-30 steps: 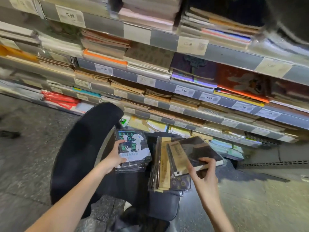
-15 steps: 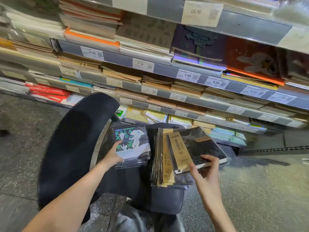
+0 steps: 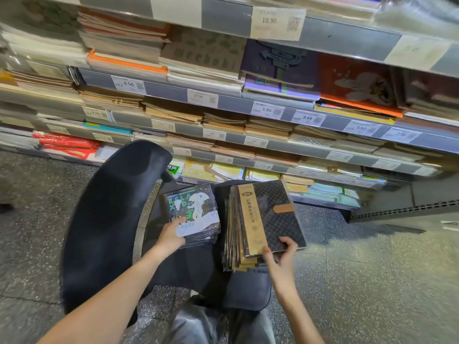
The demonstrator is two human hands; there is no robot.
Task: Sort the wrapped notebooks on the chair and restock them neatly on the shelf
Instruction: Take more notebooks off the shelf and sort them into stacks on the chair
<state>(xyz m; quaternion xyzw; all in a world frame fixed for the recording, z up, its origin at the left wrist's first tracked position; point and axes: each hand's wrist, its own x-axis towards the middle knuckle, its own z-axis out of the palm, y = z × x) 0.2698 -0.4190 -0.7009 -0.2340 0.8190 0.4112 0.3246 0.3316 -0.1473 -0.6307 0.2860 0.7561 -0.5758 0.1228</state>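
The right hand [image 3: 282, 256] is pinching the near edge of the top dark checked notebook [image 3: 273, 214], thumb over the cover and fingers beneath; the grip is clamped on that one book. It appears to be squaring the book onto the taller pile [image 3: 236, 234] under it, whose edges are fanning out unevenly. The left hand [image 3: 171, 235] is resting on the near corner of the smaller stack of illustrated wrapped notebooks [image 3: 192, 212], fingers curling over its edge, seemingly steadying it against sliding. Whether those fingers are truly gripping or only pressing cannot be told.

Both stacks are lying side by side, apart, on the seat of the black chair [image 3: 111, 207], which is standing just before the shelf [image 3: 248, 103]. Keeping two designs in separate piles suggests sorting is under way and restocking is not yet begun. The shelf tiers are carrying flat stacks of notebooks behind price tags [image 3: 277, 23]. The glossy wrapping is likely to handle as slippery.
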